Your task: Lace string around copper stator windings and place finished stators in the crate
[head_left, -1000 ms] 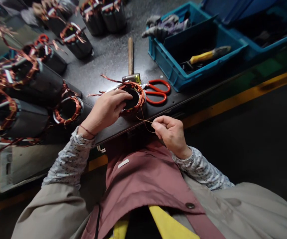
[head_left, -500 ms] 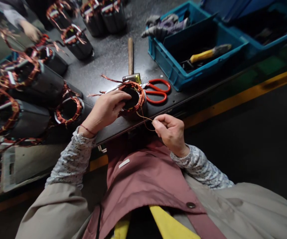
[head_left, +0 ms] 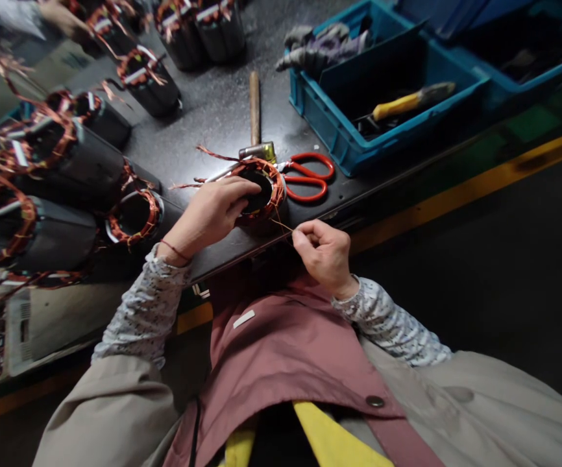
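Note:
A motor stator [head_left: 278, 189] with a ring of copper windings stands upright near the bench's front edge. My left hand [head_left: 209, 214] grips its left side, fingers bent over the rim into the dark bore. A thin tan thread [head_left: 282, 226] runs from the front of the winding ring to my right hand [head_left: 324, 254]. Thumb and index finger of that hand pinch the thread just off the bench edge. Red-handled scissors [head_left: 313, 175] lie right of the stator, their tips hidden near it. Just behind it is a hammer [head_left: 256, 110], its wooden handle pointing away.
Several wound stators [head_left: 81, 159] crowd the left, some stacked; others [head_left: 220, 32] stand farther back. A blue bin [head_left: 324, 130] at the right holds a yellow-handled tool [head_left: 398, 107], with grey gloves [head_left: 327, 48] over its rim. A co-worker's hand [head_left: 67, 19] is at the top left.
My right hand has moved a little left toward the stator, and the thread span has shortened. My left hand stays on the stator. The co-worker's hand has moved farther back.

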Available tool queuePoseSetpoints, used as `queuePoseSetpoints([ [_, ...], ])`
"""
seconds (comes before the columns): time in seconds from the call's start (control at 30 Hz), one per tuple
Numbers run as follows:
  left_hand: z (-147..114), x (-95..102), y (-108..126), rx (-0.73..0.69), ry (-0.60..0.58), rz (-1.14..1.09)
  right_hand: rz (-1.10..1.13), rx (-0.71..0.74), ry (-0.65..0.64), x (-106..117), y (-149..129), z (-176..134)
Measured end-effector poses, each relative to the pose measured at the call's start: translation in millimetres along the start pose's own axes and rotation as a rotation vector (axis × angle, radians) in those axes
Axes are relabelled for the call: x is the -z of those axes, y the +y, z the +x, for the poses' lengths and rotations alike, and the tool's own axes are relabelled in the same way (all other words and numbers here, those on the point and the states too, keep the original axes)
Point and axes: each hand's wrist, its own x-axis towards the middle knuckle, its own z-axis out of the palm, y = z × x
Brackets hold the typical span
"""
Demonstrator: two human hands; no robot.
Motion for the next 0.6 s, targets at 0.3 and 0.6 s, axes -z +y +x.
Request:
queuePoseSetpoints([
  [0.3,30,-4.3,-17,-0.105,-0.336,0.069,-0.090,0.175,-0.009,-27,-2,11],
  [0.6,18,13.1,3,-0.012,-0.109,0.076,-0.126,0.143,-0.218,8,11,17],
])
